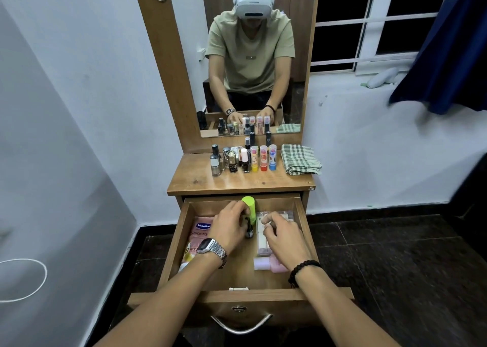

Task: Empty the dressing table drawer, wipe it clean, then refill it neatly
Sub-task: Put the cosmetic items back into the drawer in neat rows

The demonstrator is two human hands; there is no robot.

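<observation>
Wooden drawer: centre frame, half emptied.
Left hand: you clamp the green tube to lift it out.
Right hand: fingers loosely curled over the white box, gripping nothing.
Desk: holds removed bottles.

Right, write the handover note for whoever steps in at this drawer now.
Left hand: in the open drawer, holding a green-capped tube and a small dark bottle.
Right hand: over the clear box on the drawer's right side; grip unclear.
In the drawer too: pink Vaseline pack on the left, pale pink items near the front right.
On the tabletop: standing bottles and lip balms, folded checked cloth.
Which stage this is cannot be told; finish it.
</observation>
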